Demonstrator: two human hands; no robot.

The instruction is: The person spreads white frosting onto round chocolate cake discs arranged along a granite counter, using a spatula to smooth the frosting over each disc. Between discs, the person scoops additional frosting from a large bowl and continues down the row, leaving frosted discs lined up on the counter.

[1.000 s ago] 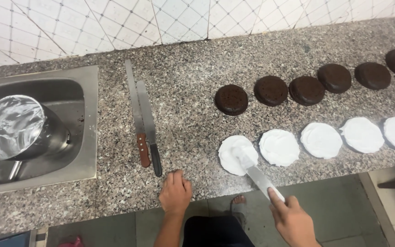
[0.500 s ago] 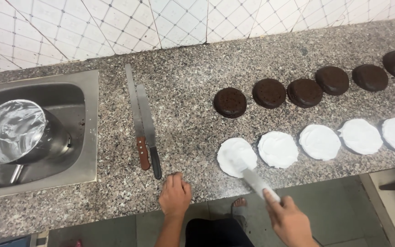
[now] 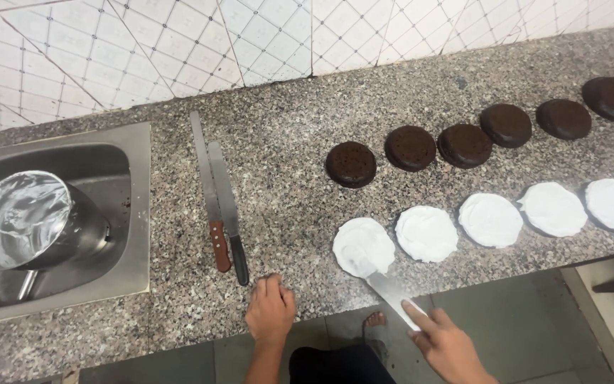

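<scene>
The scene is lit evenly and fairly dimly from above. Soft glare is seen on the steel sink (image 3: 133, 206) and tiled wall (image 3: 179, 50). Shadows are faint. Slight blur is noticed at the right hand (image 3: 449, 345); edges are bowed.

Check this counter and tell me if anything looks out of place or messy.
Little stands out. The pot, coated inside with white cream, lies tipped on its side in the sink rather than upright. The dark cakes and iced cakes sit in two tidy rows, and two spare spatulas lie parallel. No spills show.
</scene>
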